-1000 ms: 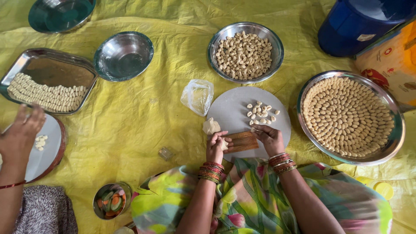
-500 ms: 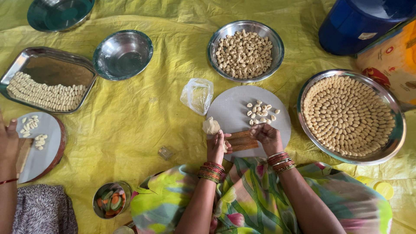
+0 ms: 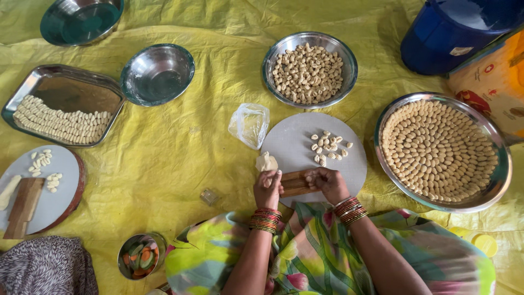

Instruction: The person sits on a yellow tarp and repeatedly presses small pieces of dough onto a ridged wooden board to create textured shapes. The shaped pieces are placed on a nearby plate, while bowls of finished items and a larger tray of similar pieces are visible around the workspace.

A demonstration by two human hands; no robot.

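Head view: left hand [image 3: 267, 188] grips the small ridged wooden board [image 3: 295, 183] at the near edge of the round grey slab [image 3: 295, 143]. Right hand [image 3: 326, 180], fingers curled, presses something on it, probably dough. Judgement: roll firmly, one even stroke, board held steady.

We count two round boards — one grey [image 3: 295, 143], one at the left [image 3: 60, 191] — two ridged wooden paddles [image 3: 296, 183] [image 3: 23, 203], three round steel bowls [image 3: 309, 69] [image 3: 156, 74] [image 3: 81, 19], one rectangular tray [image 3: 68, 93] and one wide pan [image 3: 494, 186].
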